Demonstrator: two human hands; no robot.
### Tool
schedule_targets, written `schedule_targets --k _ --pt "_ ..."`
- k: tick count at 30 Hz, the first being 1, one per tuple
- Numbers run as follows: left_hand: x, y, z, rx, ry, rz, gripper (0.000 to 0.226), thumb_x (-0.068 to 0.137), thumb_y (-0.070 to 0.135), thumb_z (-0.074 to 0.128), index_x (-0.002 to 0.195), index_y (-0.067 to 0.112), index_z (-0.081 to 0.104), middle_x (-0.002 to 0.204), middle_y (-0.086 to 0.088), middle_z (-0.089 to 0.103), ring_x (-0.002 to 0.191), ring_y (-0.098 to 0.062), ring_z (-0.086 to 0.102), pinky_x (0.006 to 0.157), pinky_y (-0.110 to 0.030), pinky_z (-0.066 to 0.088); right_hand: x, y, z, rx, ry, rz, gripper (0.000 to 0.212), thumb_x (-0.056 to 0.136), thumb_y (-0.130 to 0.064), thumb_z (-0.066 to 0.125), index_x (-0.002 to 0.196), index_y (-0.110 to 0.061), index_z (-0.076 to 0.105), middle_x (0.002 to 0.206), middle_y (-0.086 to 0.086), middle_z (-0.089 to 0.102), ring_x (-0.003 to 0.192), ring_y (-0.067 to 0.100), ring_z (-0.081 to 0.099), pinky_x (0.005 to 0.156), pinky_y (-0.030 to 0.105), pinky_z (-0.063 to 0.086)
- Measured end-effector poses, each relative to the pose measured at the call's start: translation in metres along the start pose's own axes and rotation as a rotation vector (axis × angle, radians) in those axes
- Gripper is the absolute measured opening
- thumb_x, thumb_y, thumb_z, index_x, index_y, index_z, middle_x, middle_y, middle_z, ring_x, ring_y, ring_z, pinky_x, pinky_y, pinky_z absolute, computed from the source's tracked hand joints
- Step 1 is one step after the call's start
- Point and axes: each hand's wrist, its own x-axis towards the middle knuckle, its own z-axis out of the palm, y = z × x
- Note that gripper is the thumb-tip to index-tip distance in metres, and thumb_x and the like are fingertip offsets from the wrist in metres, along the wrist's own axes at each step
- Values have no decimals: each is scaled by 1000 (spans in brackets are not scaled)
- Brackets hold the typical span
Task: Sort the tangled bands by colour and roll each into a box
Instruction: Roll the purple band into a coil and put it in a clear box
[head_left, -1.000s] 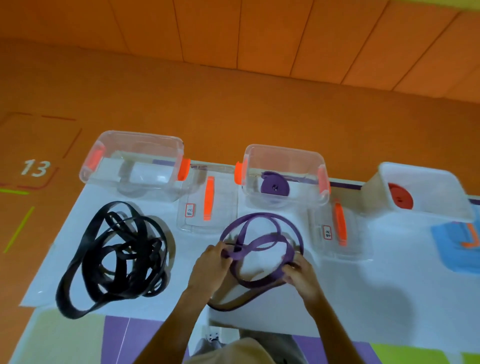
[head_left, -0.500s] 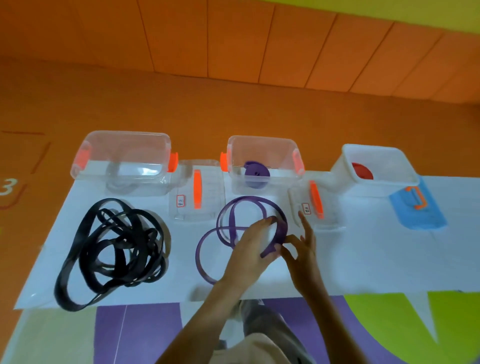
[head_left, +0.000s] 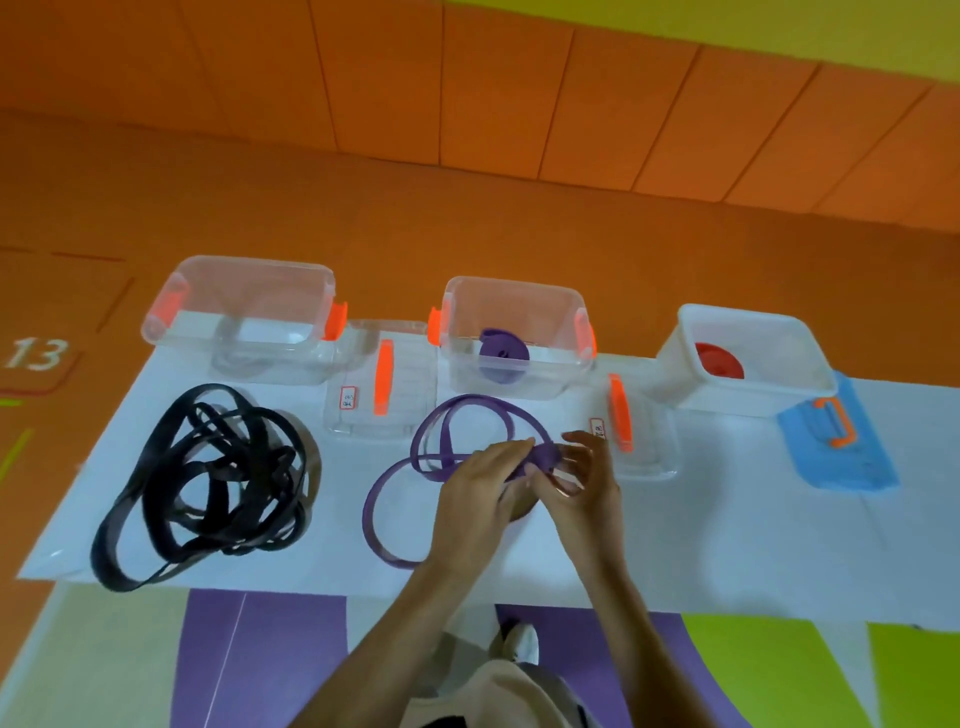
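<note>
A purple band (head_left: 395, 480) lies in loose loops on the white sheet (head_left: 727, 545). My left hand (head_left: 478, 493) and my right hand (head_left: 582, 478) meet at its right end, both pinching the band where it is folded tight. A tangle of black bands (head_left: 208, 483) lies to the left. Behind stand three open boxes: an empty clear box (head_left: 244, 322), a clear box (head_left: 519, 338) holding a rolled purple band (head_left: 501, 353), and a white box (head_left: 748, 358) holding a rolled red band (head_left: 719, 361).
Two clear lids with orange handles (head_left: 382, 384) (head_left: 623, 415) lie between the boxes, and a blue lid (head_left: 836, 447) lies at the right. The sheet's front edge runs just before my arms. The floor around is orange, purple and green.
The loops have shifted left and spread flatter on the sheet. Both hands have come together at the band's right end and now pinch a tight fold there.
</note>
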Motion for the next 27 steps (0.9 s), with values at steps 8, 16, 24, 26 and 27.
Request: schedule_targets --k 8,16,24,26,27 --pt "19 30 37 180 12 162 38 94 13 78 131 8 73 122 -5 77 100 -28 73 86 -42 62 40 4 -53 46 -95 72 19 86 -10 85 99 -19 75 89 -15 76 84 4 76 79 25 60" --pt "25 43 62 -11 61 -75 32 94 20 80 125 18 69 113 9 77 99 -5 71 89 -25 61 59 -6 -76 265 -113 113 26 84 -6 86 100 -24 76 83 -2 77 74 20 79 70 28 63" --pt "24 53 55 -77 220 25 27 91 23 78 116 15 75 113 17 73 107 13 64 95 -9 51 65 -22 -87 466 -237 194 15 90 -15 84 97 -15 72 91 17 78 83 33 79 69 31 63" --pt "25 58 50 -112 303 30 30 86 17 84 114 19 76 113 21 72 107 8 68 95 -12 53 65 -23 -85 575 -289 259 15 93 -16 80 102 -12 68 95 22 78 86 35 79 74 33 63" --pt "26 61 48 -121 342 23 31 84 14 86 113 22 76 112 22 73 106 4 70 94 -13 54 65 -24 -83 629 -320 291 14 94 -17 78 103 -12 68 97 22 78 87 34 78 75 33 63"
